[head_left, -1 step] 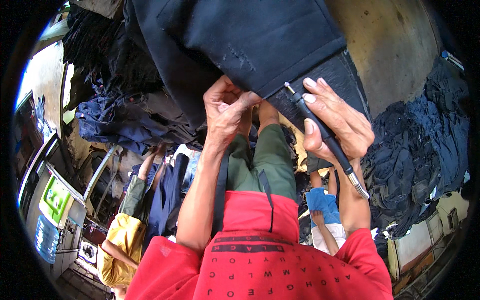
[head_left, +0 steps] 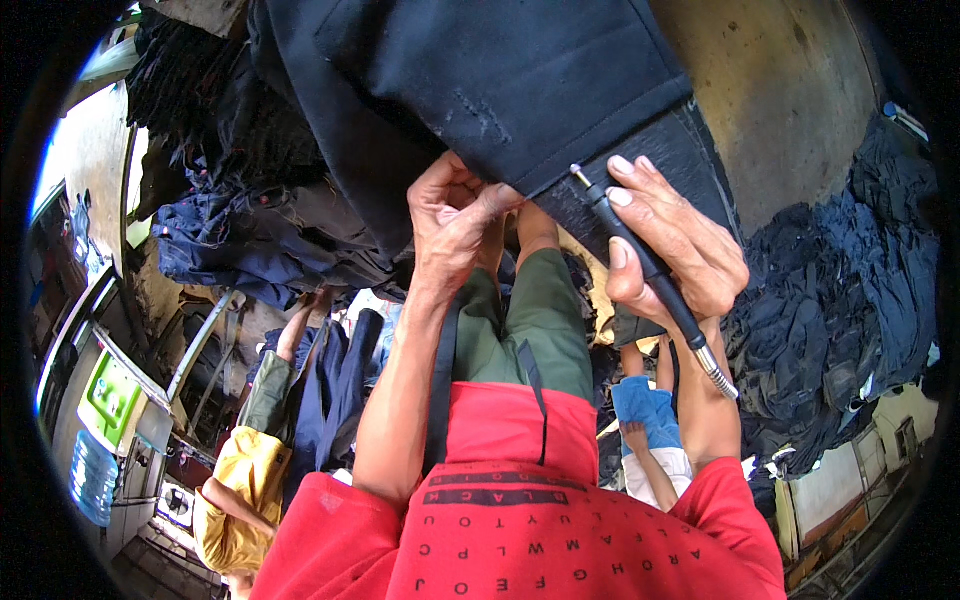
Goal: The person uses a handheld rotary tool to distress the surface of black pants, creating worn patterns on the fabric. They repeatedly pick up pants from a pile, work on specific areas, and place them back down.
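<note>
A black denim garment (head_left: 560, 70) lies spread in front of me, with a stitched seam and a small whitish scuffed patch. My left hand (head_left: 455, 215) pinches its near edge between thumb and curled fingers; some fingertips are hidden. In my right hand (head_left: 685, 245) is a black pen-shaped rotary tool handpiece (head_left: 645, 250), held between thumb and fingers. Its slim metal tip points up and left, just over the garment's hem and seemingly apart from the cloth. A coiled metal sleeve trails from its back end along my right forearm.
Dark garments are heaped at the left (head_left: 240, 235) and at the right (head_left: 835, 310). A worn wooden board (head_left: 780, 100) shows beyond the denim. Behind me are a person in yellow (head_left: 240, 490), another in blue shorts (head_left: 645, 410), and a blue water bottle (head_left: 92, 478).
</note>
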A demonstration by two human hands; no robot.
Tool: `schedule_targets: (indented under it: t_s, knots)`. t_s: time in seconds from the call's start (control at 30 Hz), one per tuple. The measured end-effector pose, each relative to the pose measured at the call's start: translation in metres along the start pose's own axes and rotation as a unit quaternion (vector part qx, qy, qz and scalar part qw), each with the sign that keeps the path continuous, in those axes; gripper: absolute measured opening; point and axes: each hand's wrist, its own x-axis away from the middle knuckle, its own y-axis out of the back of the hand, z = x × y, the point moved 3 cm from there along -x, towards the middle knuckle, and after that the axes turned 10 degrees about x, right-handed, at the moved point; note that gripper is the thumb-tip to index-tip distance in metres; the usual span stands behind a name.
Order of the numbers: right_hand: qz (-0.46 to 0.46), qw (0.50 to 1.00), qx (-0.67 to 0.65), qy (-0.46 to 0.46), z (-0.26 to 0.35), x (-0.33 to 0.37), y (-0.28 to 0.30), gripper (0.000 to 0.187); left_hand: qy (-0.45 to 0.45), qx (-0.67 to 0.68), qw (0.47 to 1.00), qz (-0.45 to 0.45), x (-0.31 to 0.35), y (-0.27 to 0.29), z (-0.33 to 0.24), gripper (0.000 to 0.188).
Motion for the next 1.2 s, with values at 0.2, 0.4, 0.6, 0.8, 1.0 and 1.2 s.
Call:
schedule_targets:
  t_s: [0.2,0.4,0.6,0.8,1.0,1.2]
  knots:
    - [-0.025,1.0,0.013,-0.001,-0.004,-0.004,0.0,0.029,0.005,-0.01,1.0,-0.003,-0.005,0.0,-0.001,0.031]
    - [-0.047,0.998,0.033,-0.012,-0.009,-0.002,-0.001,0.031,0.004,0.004,1.0,-0.005,-0.004,-0.001,-0.001,0.03]
    - [-0.051,0.997,0.043,-0.038,-0.009,-0.001,0.001,0.03,0.009,-0.005,1.0,-0.006,-0.005,0.001,-0.002,0.028]
    - [-0.038,0.994,0.064,-0.08,-0.008,-0.004,0.005,0.03,0.008,-0.023,1.0,-0.006,-0.006,0.004,-0.001,0.027]
    - [-0.081,0.99,0.081,-0.088,-0.009,-0.008,0.006,0.027,0.008,-0.015,1.0,0.005,-0.006,0.004,0.0,0.029]
    - [-0.086,0.985,0.095,-0.118,-0.013,-0.006,0.009,0.027,0.014,0.004,1.0,0.002,-0.006,0.003,-0.001,0.03]
